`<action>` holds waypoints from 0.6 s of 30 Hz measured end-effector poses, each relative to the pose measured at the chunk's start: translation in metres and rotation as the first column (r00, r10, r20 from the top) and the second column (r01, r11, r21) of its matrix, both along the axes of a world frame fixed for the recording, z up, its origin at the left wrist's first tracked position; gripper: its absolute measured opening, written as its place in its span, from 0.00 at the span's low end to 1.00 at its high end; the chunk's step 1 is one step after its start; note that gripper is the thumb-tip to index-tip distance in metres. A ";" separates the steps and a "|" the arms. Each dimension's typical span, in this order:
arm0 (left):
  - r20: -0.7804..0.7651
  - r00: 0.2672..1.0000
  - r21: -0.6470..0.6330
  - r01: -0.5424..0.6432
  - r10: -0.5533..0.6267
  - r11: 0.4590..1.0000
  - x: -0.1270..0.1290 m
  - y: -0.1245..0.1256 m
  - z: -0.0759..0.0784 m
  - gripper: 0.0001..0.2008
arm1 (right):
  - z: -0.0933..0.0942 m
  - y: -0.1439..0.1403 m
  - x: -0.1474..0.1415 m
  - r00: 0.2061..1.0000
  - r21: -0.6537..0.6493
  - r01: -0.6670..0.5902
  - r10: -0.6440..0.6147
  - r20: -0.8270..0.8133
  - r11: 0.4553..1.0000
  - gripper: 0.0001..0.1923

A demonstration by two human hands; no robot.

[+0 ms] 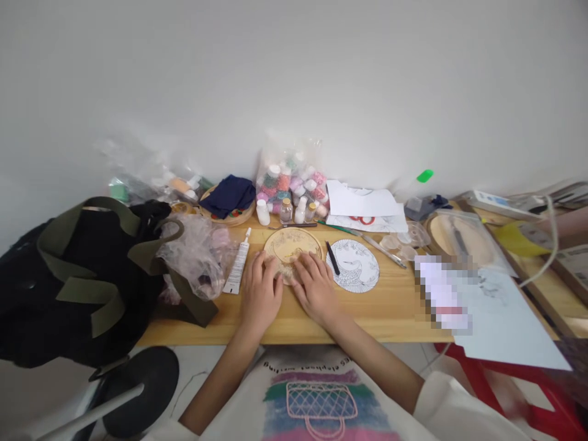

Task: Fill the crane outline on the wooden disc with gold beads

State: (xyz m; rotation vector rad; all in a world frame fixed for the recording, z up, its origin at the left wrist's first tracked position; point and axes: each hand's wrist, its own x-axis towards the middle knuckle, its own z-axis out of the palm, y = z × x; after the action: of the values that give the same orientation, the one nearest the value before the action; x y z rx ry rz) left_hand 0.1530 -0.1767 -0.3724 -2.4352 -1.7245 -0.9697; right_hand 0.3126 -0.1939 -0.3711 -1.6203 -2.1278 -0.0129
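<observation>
A plain white wall (pixel 294 73) stands behind a long wooden table (pixel 395 306). A big black bag (pixel 82 275) sits on its left end. In the middle lies a round wooden disc (pixel 293 244). The left hand (pixel 261 293) and right hand (pixel 316 286) rest flat on it, fingers open, holding nothing. No writing can be read.

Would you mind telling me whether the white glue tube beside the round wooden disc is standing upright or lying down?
Lying down: the white glue tube rests flat on the wooden table.
</observation>
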 end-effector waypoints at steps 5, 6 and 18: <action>-0.059 0.998 -0.052 0.022 -0.025 0.998 0.001 -0.002 0.005 0.13 | 0.002 -0.002 0.003 1.000 -0.029 -0.004 0.003 -0.029 1.000 0.22; -0.064 0.998 -0.059 0.022 -0.026 0.998 0.001 -0.002 0.005 0.13 | 0.003 -0.002 0.002 1.000 -0.040 -0.005 0.004 -0.021 0.999 0.22; -0.050 0.998 -0.116 0.031 -0.037 0.993 0.001 -0.003 0.007 0.15 | 0.012 -0.001 -0.001 0.997 -0.160 -0.029 0.039 0.062 0.987 0.22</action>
State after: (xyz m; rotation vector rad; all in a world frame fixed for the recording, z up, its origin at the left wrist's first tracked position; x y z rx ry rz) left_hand 0.1543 -0.1797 -0.3653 -2.5434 -1.7750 -0.8240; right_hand 0.3119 -0.1947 -0.3593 -1.6937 -2.2560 0.1195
